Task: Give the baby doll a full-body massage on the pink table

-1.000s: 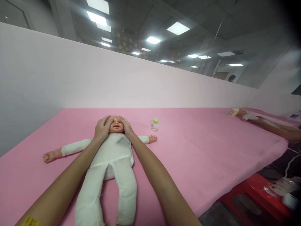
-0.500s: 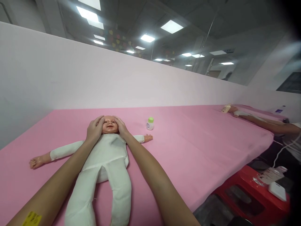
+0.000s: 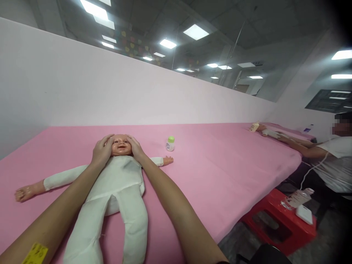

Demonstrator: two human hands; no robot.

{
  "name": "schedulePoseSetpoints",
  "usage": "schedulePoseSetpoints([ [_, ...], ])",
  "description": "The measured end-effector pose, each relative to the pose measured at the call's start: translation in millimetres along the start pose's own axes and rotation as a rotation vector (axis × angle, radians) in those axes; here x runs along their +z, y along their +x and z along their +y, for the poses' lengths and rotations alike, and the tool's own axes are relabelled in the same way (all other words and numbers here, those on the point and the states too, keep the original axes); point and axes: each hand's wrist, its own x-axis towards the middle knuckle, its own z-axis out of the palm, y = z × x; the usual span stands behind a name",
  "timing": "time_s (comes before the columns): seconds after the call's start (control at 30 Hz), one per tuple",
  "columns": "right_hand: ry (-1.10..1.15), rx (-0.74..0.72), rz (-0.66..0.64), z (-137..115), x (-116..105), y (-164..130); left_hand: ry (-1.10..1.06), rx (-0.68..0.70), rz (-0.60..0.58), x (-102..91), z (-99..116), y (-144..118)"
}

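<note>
A baby doll in a white cloth suit lies on its back on the pink table, arms spread, head pointing away from me. My left hand cups the left side of the doll's head. My right hand cups the right side, its thumb up near the forehead. The doll's face shows between my hands.
A small white bottle with a green cap stands just right of the doll's head. A white partition wall backs the table. At the far right another person reaches over a second doll. A red stool holding small items stands below the table's edge.
The view has swung to the right, bringing the other person into sight. My hands stay on the doll's head with little movement.
</note>
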Motion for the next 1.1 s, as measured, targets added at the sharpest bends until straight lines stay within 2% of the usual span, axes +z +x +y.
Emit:
schedulePoseSetpoints([
  [0.13, 0.002, -0.026, 0.01, 1.3, -0.4, 0.9, -0.028, -0.037, -0.002, 0.0, 1.1, 0.9],
  [0.3, -0.001, 0.0, -0.055, 2.3, 0.1, 0.8, -0.063, -0.105, -0.003, -1.5, 5.3, -0.5],
  [0.57, 0.011, 0.002, 0.009, -1.7, 4.4, 1.8, -0.021, -0.088, 0.038, 0.6, 2.2, 1.3],
  [0.87, 0.003, -0.011, -0.052, 4.5, 0.9, 2.4, -0.015, -0.093, 0.021, 0.2, 7.4, -1.5],
  [1.1, -0.004, -0.032, -0.015, 4.8, 1.7, 5.1, -0.019, -0.078, 0.035, 1.3, 7.4, -0.3],
])
